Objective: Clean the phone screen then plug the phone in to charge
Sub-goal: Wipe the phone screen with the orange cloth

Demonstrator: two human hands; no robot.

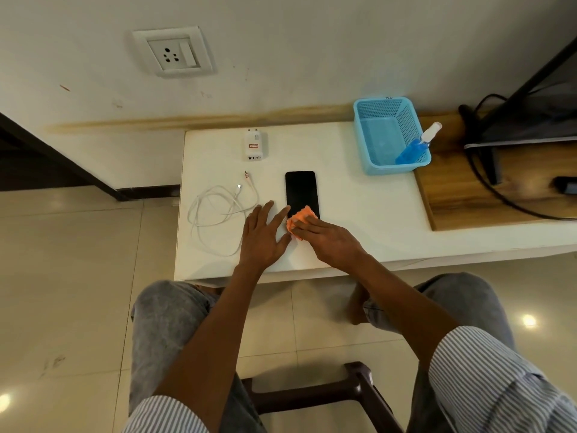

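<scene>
At six o'clock, nearest the camera, grey trouser knees and striped sleeves frame a dark stool (352, 392) on the tiled floor. Both forearms reach up to the white table (359, 214). The left hand (265, 235) lies flat with its fingers straight and spread, one fingertip touching the near left edge of the phone (301, 193). The right hand (327, 237) presses a crumpled orange cloth (301, 218) onto the near end of the phone, fingers curved over the cloth. The phone lies face up at the middle of the table, its screen dark. At nine o'clock from it a white cable (218, 210) sits in loose coils, both plugs free. At eleven o'clock, farther back, the white charger (255, 145) lies on its back. At two o'clock a blue basket (390, 135) holds a tilted spray bottle (416, 145) of blue liquid. Farthest, on the wall, is a socket (173, 51).
</scene>
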